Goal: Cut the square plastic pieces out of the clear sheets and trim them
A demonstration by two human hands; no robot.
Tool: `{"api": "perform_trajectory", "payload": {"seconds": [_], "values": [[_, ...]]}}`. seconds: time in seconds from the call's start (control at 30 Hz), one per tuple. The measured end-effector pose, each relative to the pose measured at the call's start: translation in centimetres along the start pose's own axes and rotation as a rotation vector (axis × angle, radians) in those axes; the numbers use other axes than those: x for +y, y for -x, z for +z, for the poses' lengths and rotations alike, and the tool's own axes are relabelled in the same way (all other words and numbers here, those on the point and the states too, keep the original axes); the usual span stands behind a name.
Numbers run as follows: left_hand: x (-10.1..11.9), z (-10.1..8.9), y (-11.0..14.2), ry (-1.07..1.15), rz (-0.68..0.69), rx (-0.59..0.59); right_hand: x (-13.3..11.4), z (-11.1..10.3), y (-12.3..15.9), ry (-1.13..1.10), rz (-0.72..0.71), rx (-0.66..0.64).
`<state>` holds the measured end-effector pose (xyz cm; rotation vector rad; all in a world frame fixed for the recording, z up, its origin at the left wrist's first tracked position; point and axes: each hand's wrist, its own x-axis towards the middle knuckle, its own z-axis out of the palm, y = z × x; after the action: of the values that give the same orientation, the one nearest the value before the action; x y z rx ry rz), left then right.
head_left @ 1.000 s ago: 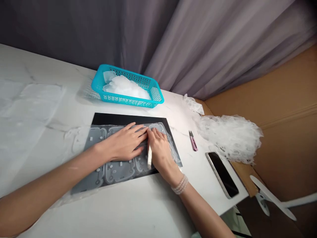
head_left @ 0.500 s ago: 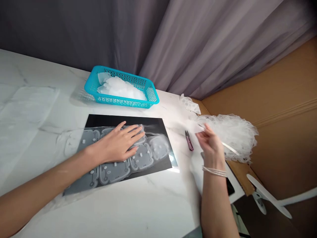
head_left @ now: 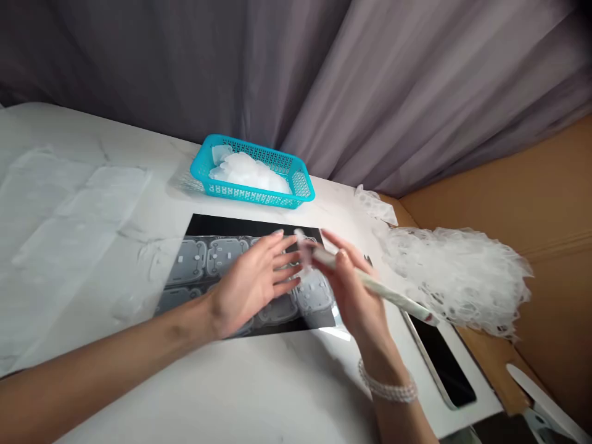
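A clear sheet of moulded, rounded translucent pieces (head_left: 227, 254) lies over a black sheet (head_left: 240, 227) on the table. Above it hovers my left hand (head_left: 252, 280), fingers spread and holding nothing. My right hand (head_left: 361, 296) is closed around a slim, pale pen-like tool (head_left: 393, 295), slanting across the palm. Motion blurs the tool's front end near my left fingertips; a small whitish bit shows there, its kind unclear. Just behind my right hand, the dark tips of thread snips (head_left: 369, 260) peek out, the rest hidden.
A blue perforated basket (head_left: 252, 192) holding white translucent pieces stands at the back. On the right are a heap of lacy clear film offcuts (head_left: 462, 277), a phone (head_left: 444, 357) and a cardboard wall (head_left: 509, 197). More clear sheets (head_left: 87, 209) lie on the left.
My left hand has lifted off the moulded sheet and turned. My right hand has come from the offcut heap to the sheet's right side with the pale tool. The view has shifted somewhat.
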<state>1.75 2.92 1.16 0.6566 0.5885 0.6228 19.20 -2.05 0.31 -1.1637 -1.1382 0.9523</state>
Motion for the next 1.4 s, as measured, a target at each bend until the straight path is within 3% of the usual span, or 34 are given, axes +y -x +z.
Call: {"api": "perform_trajectory", "payload": {"seconds": [0.07, 0.1, 0.27, 0.43, 0.57, 0.77, 0.93, 1.1, 1.27, 1.4], "values": [[0.4, 0.2, 0.2, 0.155, -0.052, 0.031, -0.4, 0.8, 0.8, 0.051, 0.054, -0.13], [0.6, 0.0, 0.1, 0.197, -0.067, 0.053, -0.6, 0.8, 1.0, 0.045, 0.048, -0.11], [0.7, -1.2, -0.4, 0.29, -0.093, 0.061, -1.3, -1.6, -0.2, -0.071, -0.058, 0.369], [0.4, -1.4, -0.4, 0.295, -0.108, 0.012, -0.8, -2.5, -0.8, 0.0, -0.021, 0.481], [0.3, -1.2, -0.3, 0.282, -0.129, 0.005, -0.2, -1.4, -0.6, 0.019, -0.055, 0.453], [0.3, -1.0, -0.2, 0.248, -0.17, 0.036, 0.2, -0.6, -0.3, 0.088, 0.066, 0.198], [-0.1, -1.0, -0.6, 0.223, -0.208, 0.208, 0.3, 0.4, 0.3, 0.082, -0.012, 0.263], [-1.1, -1.0, -1.1, 0.193, -0.16, 0.155, 0.6, 1.9, 0.9, 0.159, 0.062, 0.133], [-1.3, -1.5, -1.1, 0.125, -0.063, 0.148, 0.6, 1.1, 0.5, 0.172, -0.003, 0.273], [-1.0, -1.5, -0.9, 0.114, -0.072, 0.146, 0.5, 0.5, 0.2, 0.181, 0.097, 0.188]]}}
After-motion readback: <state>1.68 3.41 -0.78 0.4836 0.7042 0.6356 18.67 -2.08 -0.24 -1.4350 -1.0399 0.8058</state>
